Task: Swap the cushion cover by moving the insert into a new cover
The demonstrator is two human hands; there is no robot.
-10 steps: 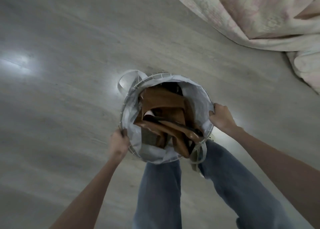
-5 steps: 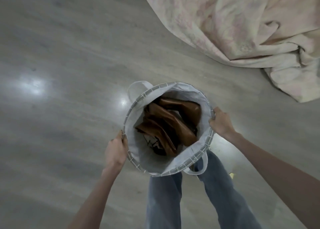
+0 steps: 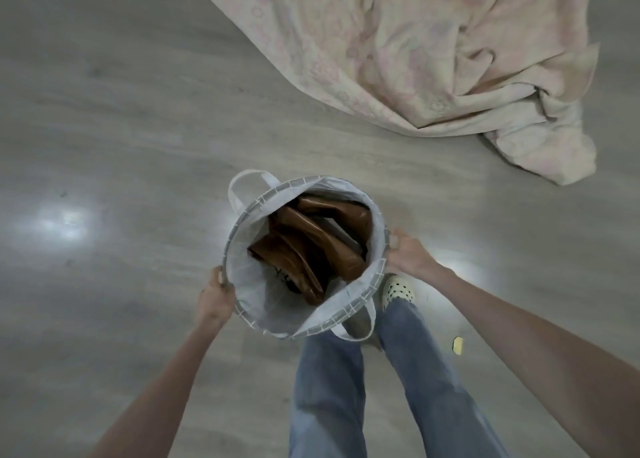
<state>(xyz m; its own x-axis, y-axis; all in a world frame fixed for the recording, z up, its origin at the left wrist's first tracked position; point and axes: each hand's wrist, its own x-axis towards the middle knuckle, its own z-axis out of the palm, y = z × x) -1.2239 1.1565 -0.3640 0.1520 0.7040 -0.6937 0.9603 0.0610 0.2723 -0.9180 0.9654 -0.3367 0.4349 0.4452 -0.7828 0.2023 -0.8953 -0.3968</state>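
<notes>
Since a second ago the basket [image 3: 242, 284] has settled more upright between the hands, its brown covers [image 3: 308, 246] have slid from a crumpled heap into a tidier bundle, and the blanket [image 3: 433, 62] on the floor [image 3: 121, 111] has come further into sight at 1 o'clock. From the head view, the left hand [image 3: 215, 298] closes its grip on the rim at 8 o'clock of the basket and the right hand [image 3: 408, 255] closes on the rim at 3 o'clock, both holding the basket and nothing else. Brown covers lie folded inside, their long axis running from 11 o'clock down to 5 o'clock, the lower end toward the right hand's side. So the right hand looks the nearer one for reaching in, while the left could steady the rim. No insert or cushion is visible; whether one lies under the blanket cannot be told. A shoe [image 3: 398, 289] shows just beside the basket at 5 o'clock, above jeans [image 3: 329, 388], and a small yellow scrap [image 3: 458, 345] lies on the floor further right. The task seems at its very start.
</notes>
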